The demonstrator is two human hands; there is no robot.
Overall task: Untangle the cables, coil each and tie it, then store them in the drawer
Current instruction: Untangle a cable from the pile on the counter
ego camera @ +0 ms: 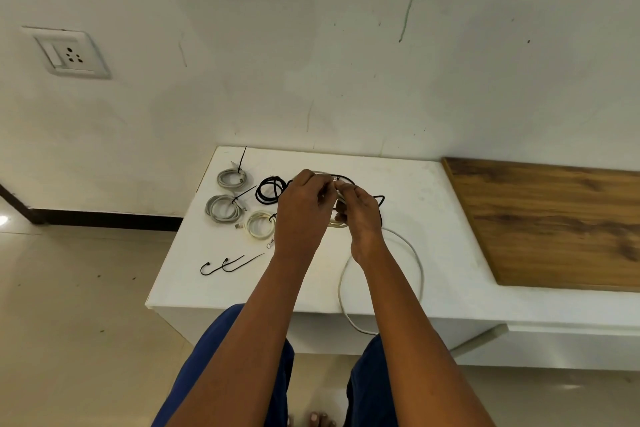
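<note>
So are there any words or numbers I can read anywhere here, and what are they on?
No text can be read.
Small white tag on the white counter, beside the cream coil: dark marks, too small and blurred to read.
Wall socket: only pin holes and a switch, no lettering visible.

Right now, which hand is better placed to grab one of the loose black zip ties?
Left. The loose black zip ties lie at the white table's front-left, on the left hand's side. The right hand is farther away; both hands hold the cable bundle.
</note>
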